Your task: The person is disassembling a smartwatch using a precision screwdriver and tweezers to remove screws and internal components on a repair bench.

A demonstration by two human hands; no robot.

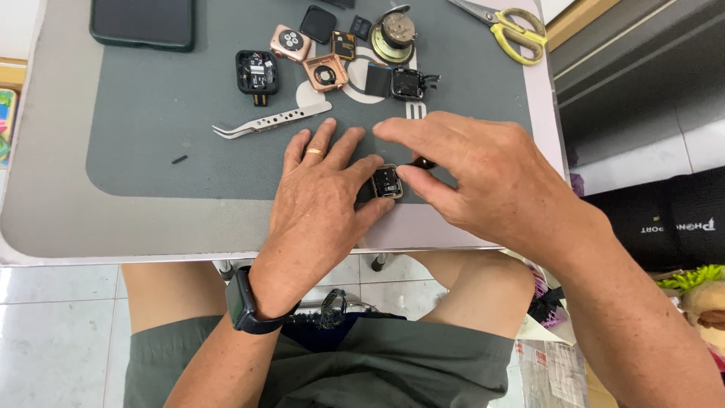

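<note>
A small opened watch case [387, 182] with dark insides lies on the grey work mat [151, 128] near the table's front edge. My left hand [321, 196] rests flat on the mat, its thumb and forefinger pinching the case from the left. My right hand [483, 177] reaches in from the right; its thumb presses the case's right side and its fingers hold a thin dark tool [423, 162] over it. A ring sits on my left hand and a dark watch on that wrist.
Steel tweezers [268, 121] lie just beyond my left hand. Several watch cases and parts [325, 72] are scattered at the mat's far side, with a dark phone [142, 23] far left and yellow-handled scissors [513, 30] far right. A tiny black piece [179, 159] lies left.
</note>
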